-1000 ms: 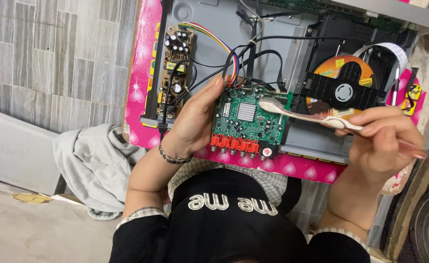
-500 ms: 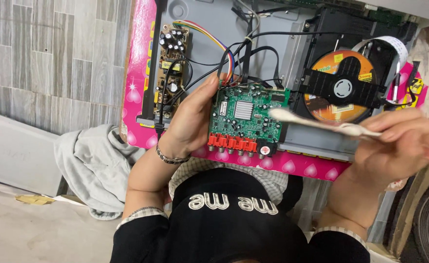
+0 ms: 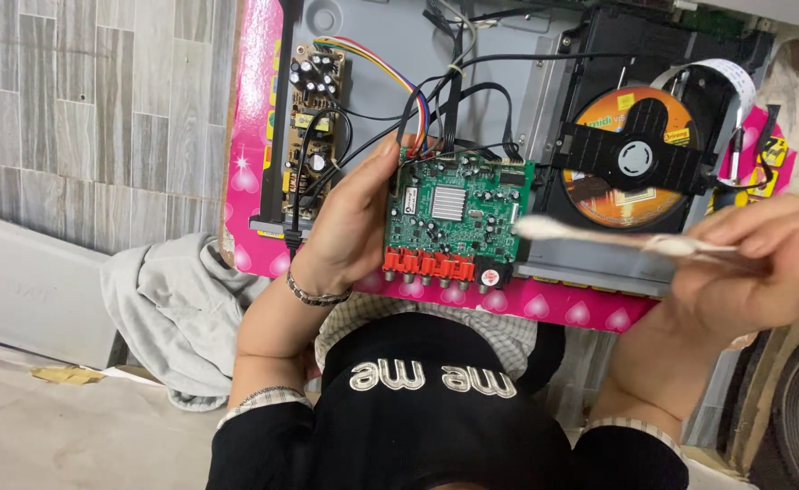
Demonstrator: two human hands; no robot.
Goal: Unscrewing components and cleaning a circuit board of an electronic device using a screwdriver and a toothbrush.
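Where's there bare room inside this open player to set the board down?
The bare grey chassis floor between the brown power board and the disc drive is free at its upper left. Lower down, black wires cross it. The left hand holds the green board.

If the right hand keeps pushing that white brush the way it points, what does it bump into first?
Probably the green circuit board held by the left hand. The right hand aims the brush leftward, its tip just beside the board's right edge, though depth is hard to judge.
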